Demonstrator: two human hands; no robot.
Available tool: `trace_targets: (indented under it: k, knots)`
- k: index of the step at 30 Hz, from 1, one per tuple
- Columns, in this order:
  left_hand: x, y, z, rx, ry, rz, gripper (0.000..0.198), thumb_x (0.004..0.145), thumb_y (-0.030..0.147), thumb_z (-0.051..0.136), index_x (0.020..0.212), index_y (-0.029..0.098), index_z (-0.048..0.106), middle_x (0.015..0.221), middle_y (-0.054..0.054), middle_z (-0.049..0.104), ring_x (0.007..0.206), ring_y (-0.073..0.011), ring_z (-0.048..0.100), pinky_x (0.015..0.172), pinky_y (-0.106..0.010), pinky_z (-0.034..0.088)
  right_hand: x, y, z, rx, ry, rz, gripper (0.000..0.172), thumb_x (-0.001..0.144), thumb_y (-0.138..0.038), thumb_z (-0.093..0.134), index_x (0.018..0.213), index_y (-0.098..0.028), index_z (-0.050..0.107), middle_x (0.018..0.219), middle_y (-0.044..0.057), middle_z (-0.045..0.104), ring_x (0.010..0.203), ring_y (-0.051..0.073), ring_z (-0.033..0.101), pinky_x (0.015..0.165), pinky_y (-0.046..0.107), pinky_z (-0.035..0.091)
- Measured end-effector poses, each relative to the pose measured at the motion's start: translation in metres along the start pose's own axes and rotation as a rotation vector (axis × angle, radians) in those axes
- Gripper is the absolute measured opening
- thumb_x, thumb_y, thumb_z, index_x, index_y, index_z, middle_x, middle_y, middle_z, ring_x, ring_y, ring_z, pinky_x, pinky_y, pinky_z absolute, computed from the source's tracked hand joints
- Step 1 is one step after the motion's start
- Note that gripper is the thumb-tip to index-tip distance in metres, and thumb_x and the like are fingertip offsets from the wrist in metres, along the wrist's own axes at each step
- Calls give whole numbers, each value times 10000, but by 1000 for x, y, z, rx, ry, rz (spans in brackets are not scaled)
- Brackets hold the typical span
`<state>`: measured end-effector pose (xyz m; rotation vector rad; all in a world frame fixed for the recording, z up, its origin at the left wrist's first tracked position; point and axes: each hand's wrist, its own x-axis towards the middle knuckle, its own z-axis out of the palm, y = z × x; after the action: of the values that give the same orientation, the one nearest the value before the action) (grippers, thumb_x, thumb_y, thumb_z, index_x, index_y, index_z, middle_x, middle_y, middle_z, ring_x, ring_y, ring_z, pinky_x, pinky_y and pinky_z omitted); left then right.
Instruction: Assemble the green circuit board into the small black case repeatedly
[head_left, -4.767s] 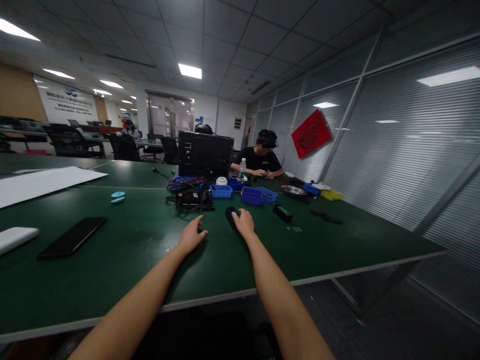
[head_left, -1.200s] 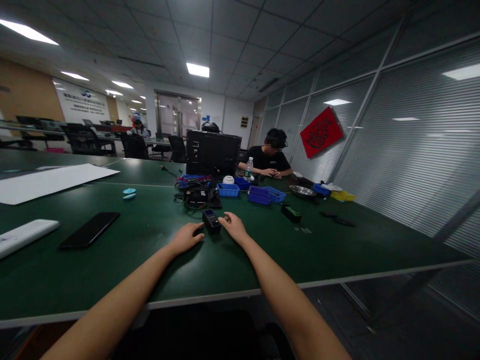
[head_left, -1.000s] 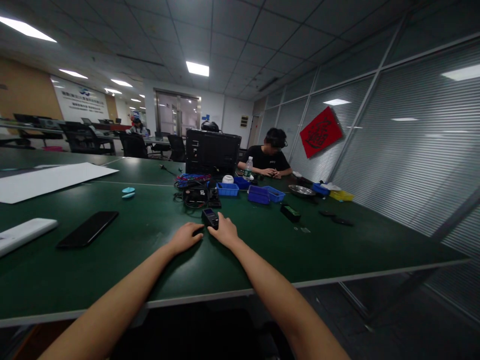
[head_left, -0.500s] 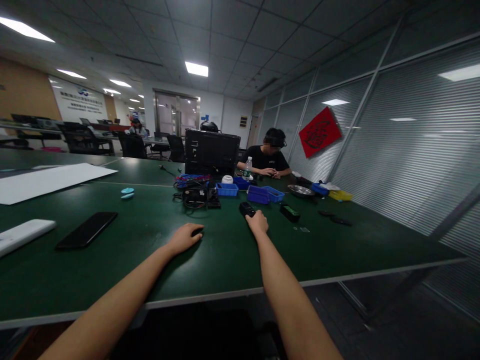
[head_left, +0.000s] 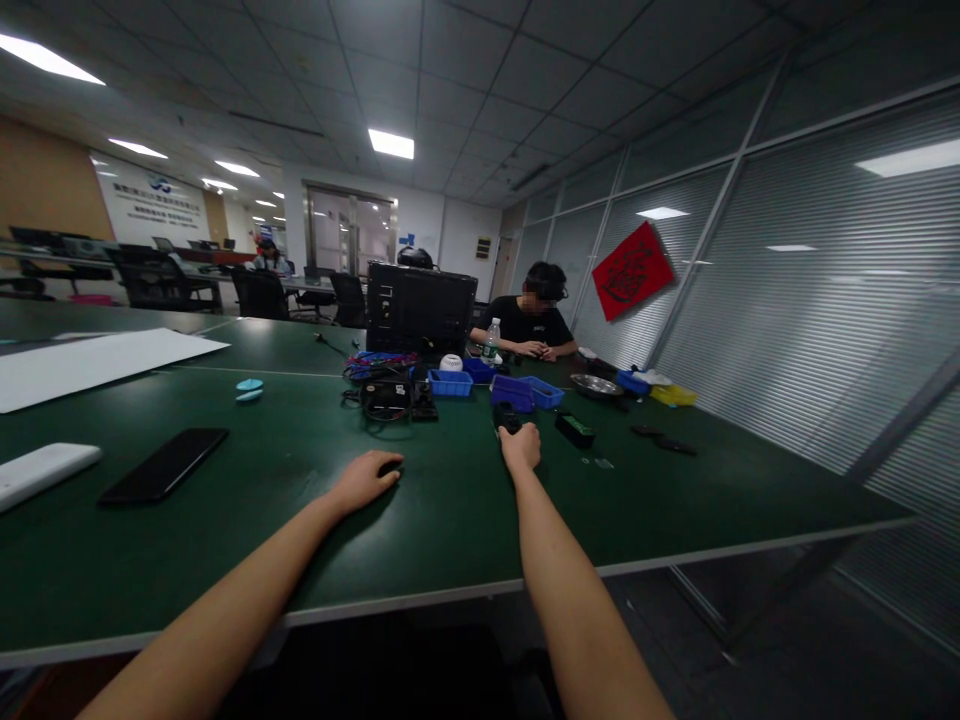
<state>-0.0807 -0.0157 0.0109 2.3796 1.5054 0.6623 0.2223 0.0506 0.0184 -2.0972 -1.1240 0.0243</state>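
My right hand [head_left: 521, 447] is closed around the near end of a small black handheld device [head_left: 507, 416], whose exact kind I cannot make out. The device points away from me, just in front of the dark blue bin [head_left: 513, 393]. On the green table [head_left: 450, 520], my left hand [head_left: 366, 482] rests with its fingers loosely curved and the thumb apart from them, holding nothing visible. Right of my right hand lies a black box with a green top [head_left: 575, 430]. Beyond my left hand sits a black power adapter [head_left: 386, 398] among coiled cables.
A black phone [head_left: 165, 466] and a white oblong case [head_left: 46, 474] lie at left, near a light blue item [head_left: 249, 390]. Blue trays [head_left: 450, 383], a bottle [head_left: 491, 341] and a monitor [head_left: 421, 310] stand farther back. Another person [head_left: 534, 315] sits across, near a metal bowl [head_left: 596, 386].
My right hand has turned the black device from leaning left to pointing more straight ahead, shifting it slightly right. My left hand stays in place. The view has moved a little.
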Motion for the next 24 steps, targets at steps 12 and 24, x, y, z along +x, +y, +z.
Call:
trace_targets:
  k: [12, 24]
  knots:
    - [1, -2, 1, 3, 1, 0, 426, 756, 380, 422, 1109, 196, 574, 1136, -54, 591, 1059, -199, 517, 937, -301, 366, -26, -20, 5, 113, -50, -423, 429, 720, -283, 505, 1124, -175, 408, 1091, 92, 469, 959, 205, 490, 798, 289, 386]
    - [1, -1, 1, -2, -1, -14, 419, 753, 385, 423, 1099, 206, 580, 1140, -43, 589, 1069, -195, 512, 943, -290, 360, -37, -26, 3, -29, -286, -665, 523, 714, -397, 570, 1212, -296, 443, 1264, 66, 357, 1148, 238, 340, 925, 370, 285]
